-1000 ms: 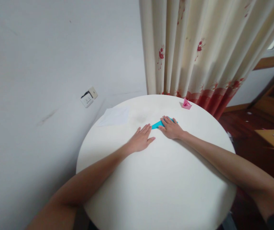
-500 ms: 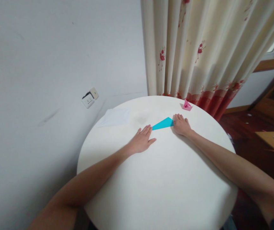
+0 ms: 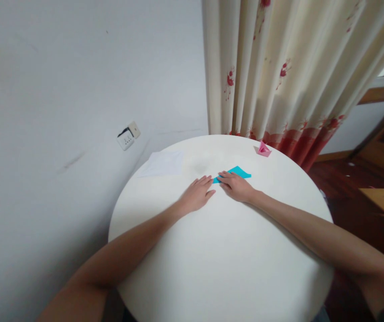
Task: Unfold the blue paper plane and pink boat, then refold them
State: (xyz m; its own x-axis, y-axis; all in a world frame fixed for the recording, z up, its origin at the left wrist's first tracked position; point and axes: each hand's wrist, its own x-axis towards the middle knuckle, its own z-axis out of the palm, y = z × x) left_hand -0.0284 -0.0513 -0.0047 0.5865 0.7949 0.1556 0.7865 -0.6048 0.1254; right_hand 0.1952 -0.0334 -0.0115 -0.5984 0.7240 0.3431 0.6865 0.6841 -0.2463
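A folded piece of blue paper, long and pointed at its left end, lies flat on the white round table. My left hand rests at the paper's left tip, palm down, with fingers stretched out and the thumb apart. Over the middle of the paper lies my right hand, its fingers extended and pressing on the near edge. The fingers of both hands hide parts of the paper's left half, while its right corner shows past my right hand.
A pink folded paper figure stands near the table's far right edge. White sheets lie at the far left. Behind are a wall with a socket and a flowered curtain. A wooden piece of furniture stands at right.
My right hand has slid left along the blue paper, from its right end to its middle, uncovering the right corner. My left hand stays at the left tip.
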